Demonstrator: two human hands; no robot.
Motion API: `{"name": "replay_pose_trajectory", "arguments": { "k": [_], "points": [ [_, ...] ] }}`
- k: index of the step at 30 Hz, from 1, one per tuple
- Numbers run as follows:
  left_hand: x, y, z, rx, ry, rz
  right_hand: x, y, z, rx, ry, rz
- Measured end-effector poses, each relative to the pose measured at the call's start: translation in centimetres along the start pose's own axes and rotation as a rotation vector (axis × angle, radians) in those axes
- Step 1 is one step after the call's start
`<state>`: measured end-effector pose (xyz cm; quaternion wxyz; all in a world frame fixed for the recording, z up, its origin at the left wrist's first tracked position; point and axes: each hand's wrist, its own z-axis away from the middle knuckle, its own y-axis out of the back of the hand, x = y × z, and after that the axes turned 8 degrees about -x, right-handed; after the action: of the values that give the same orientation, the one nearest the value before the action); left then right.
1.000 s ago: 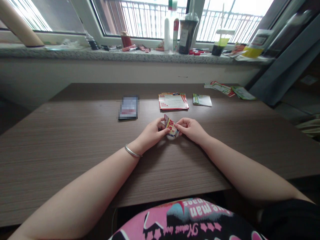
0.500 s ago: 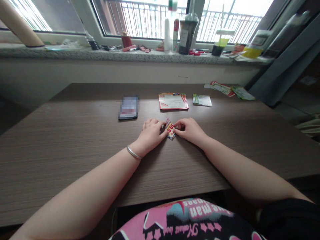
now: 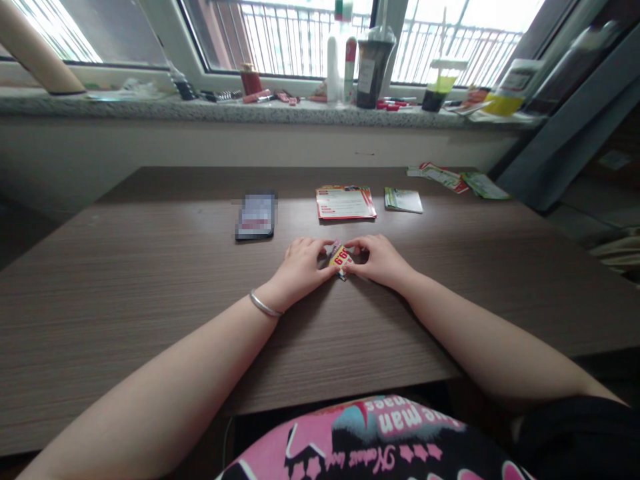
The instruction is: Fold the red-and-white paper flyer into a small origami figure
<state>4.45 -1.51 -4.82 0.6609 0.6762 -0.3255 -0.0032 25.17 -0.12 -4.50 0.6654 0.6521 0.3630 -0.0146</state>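
Between my two hands, a small folded paper (image 3: 341, 257) with red digits on yellow and white stands near the middle of the desk. My left hand (image 3: 303, 267), with a silver bangle at the wrist, pinches its left side between thumb and fingers. From the right, my right hand (image 3: 379, 260) grips the other side, thumb at the lower edge. Both thumbs are close together at the paper's lower part. Beyond the hands lie a stack of red-edged printed sheets (image 3: 345, 203) and a smaller stack of green and white cards (image 3: 403, 200).
A phone-like dark object (image 3: 255, 215), blurred out, lies on the desk (image 3: 150, 287) left of the sheets. Green and red paper strips (image 3: 444, 176) are at the back right. Bottles, cups (image 3: 374, 70) and small items line the stone windowsill (image 3: 280, 115).
The fingers have shifted on the folded paper, and the thumbs are nearer each other at its lower edge. The paper has turned slightly and shows a wider face.
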Motion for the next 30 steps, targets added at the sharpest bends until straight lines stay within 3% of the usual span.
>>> {"name": "replay_pose_trajectory", "arguments": {
  "k": [11, 20, 30],
  "points": [
    [-0.5, 0.0, -0.5, 0.011, -0.015, 0.094, 1.1, 0.1, -0.5, -0.017, 0.043, -0.159],
    [-0.9, -0.3, -0.7, 0.015, -0.088, 0.107, 0.8, -0.1, -0.4, 0.014, 0.109, -0.066],
    [-0.9, 0.2, -0.7, 0.042, -0.226, -0.057, 0.1, 0.0, -0.4, -0.020, 0.217, 0.007]
  ]
}}
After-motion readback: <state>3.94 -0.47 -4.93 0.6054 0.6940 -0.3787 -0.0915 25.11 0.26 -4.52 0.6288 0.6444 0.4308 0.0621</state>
